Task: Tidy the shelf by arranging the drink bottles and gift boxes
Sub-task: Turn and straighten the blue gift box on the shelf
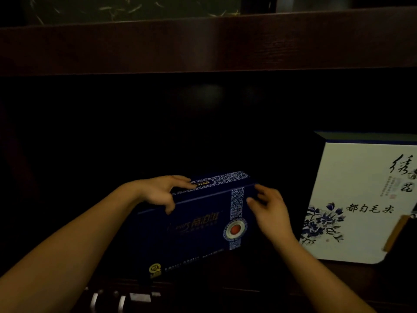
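Dark blue gift box stands on the shelf, long axis nine-to-three o'clock. Left hand clasps its top edge; right hand meets its three o'clock end, grip unclear. White gift box just beyond.
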